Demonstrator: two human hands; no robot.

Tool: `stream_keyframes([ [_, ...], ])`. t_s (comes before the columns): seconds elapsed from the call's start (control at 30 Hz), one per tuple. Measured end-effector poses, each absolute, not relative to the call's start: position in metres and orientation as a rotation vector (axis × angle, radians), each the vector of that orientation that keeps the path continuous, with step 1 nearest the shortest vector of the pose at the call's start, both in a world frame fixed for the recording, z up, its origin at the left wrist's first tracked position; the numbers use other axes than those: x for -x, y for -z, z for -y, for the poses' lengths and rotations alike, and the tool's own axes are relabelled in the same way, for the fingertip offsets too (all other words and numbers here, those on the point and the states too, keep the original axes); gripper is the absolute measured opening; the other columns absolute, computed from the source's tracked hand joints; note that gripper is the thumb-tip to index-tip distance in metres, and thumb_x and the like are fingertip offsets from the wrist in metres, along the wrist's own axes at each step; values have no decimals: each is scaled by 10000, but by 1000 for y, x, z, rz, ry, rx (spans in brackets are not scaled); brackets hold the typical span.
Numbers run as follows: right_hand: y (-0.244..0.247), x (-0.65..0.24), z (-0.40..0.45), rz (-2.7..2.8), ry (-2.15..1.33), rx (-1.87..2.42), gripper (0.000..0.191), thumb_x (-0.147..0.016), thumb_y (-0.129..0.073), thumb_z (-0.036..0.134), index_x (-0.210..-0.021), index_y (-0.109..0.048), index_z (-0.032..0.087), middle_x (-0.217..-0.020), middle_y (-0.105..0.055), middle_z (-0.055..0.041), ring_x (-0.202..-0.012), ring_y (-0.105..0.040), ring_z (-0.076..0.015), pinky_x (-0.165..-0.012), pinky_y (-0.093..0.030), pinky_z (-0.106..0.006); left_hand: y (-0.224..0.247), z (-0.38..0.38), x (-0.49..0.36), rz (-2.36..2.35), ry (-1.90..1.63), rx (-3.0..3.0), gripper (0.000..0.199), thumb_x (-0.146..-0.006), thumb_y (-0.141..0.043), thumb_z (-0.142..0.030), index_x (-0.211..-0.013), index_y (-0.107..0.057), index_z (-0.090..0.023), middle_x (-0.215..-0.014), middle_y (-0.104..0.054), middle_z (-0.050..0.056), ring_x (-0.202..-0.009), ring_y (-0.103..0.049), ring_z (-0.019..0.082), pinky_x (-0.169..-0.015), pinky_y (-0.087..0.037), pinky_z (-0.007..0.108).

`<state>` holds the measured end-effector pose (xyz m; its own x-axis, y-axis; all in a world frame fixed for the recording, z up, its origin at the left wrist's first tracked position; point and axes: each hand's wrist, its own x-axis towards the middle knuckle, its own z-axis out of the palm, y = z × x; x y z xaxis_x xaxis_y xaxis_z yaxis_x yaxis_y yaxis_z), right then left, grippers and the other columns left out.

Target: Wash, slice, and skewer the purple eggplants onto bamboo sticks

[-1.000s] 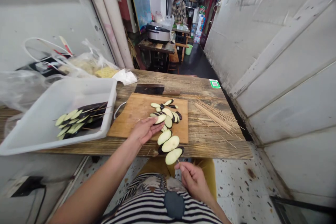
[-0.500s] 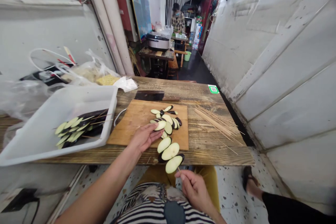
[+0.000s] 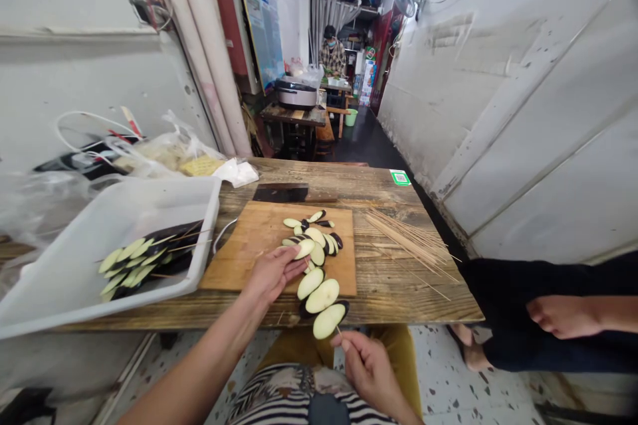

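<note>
My right hand (image 3: pixel 366 360) pinches the lower end of a thin wooden skewer (image 3: pixel 339 329) at the table's front edge. Several oval eggplant slices (image 3: pixel 322 296), pale with dark skin, are threaded along it. In my left hand (image 3: pixel 273 273) is another eggplant slice (image 3: pixel 303 250), held by thumb and fingers at the skewer's far end; whether the tip pierces it I cannot tell. Behind that hand, more cut eggplant (image 3: pixel 329 239) lies on the wooden cutting board (image 3: pixel 239 247).
A cleaver (image 3: pixel 294 193) lies behind the board, loose skewers (image 3: pixel 409 239) to its right. At left, a white tub (image 3: pixel 164 202) holds skewered eggplant (image 3: pixel 142 259); plastic bags (image 3: pixel 169 146) sit behind. Another person's hand (image 3: pixel 563 316) and legs are at right, and a person (image 3: pixel 332 56) stands far back.
The view has tilted slightly, so the table sits lower. The person at right has come further into view, a hand now showing. Both my hands keep nearly the same hold.
</note>
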<state>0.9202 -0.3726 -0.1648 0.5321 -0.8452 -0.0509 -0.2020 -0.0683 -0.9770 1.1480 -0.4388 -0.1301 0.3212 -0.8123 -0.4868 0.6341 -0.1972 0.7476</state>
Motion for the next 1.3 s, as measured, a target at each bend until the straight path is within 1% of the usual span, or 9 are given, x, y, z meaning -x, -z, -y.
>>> stream_keyframes([
  [0.13,166,-922,374,-907,701,1631,475,-923,-352,493,-885,-629,109,-468,-312,67,-409,-284,-82,-402,-220,-200,128,439,-1148,213,1327,-1182,36,-790,-585,-65,-796,-621,-68,-773,-711,122,-706,-696,195,-672,-586,275],
  [0.37,166,-928,376,-881,740,1658,442,-932,-347,464,-848,-612,120,-472,-305,70,-400,-276,-79,-393,-219,-202,125,439,-1144,265,1322,-1189,30,-760,-620,-57,-784,-625,-74,-768,-713,116,-698,-695,190,-682,-581,265],
  [0.53,168,-930,376,-891,755,1659,411,-932,-363,438,-869,-612,117,-478,-314,70,-408,-297,-81,-402,-237,-200,122,437,-1141,270,1334,-1214,40,-759,-622,-56,-791,-630,-77,-750,-710,107,-671,-690,166,-666,-572,235],
  [0.67,168,-930,376,-869,769,1694,394,-934,-359,417,-854,-609,123,-488,-321,66,-415,-303,-81,-406,-241,-200,118,438,-1136,225,1330,-1163,79,-824,-565,-132,-858,-624,-92,-810,-711,106,-695,-692,179,-636,-576,265],
  [0.77,168,-929,375,-859,773,1719,378,-938,-356,396,-860,-610,127,-491,-323,65,-419,-311,-82,-410,-247,-199,117,440,-1132,181,1324,-1135,104,-840,-553,-173,-876,-620,-102,-788,-708,91,-648,-685,170,-593,-573,267],
  [0.87,167,-928,375,-861,770,1738,358,-938,-360,374,-867,-611,130,-486,-321,68,-413,-314,-81,-411,-253,-197,117,442,-1131,154,1311,-1136,83,-828,-571,-166,-855,-616,-101,-745,-701,77,-600,-673,154,-579,-568,254],
  [1.0,165,-927,376,-855,777,1776,344,-935,-361,355,-849,-611,134,-469,-305,75,-399,-305,-78,-403,-246,-195,117,443,-1132,177,1311,-1151,78,-826,-562,-133,-836,-617,-79,-742,-700,99,-624,-678,160,-616,-570,255],
  [1.3,160,-928,376,-894,805,1865,352,-934,-356,344,-844,-633,147,-463,-334,62,-417,-348,-90,-418,-282,-192,112,441,-1131,238,1292,-1180,78,-806,-579,-122,-828,-633,-70,-766,-702,114,-637,-680,169,-622,-568,256],
])
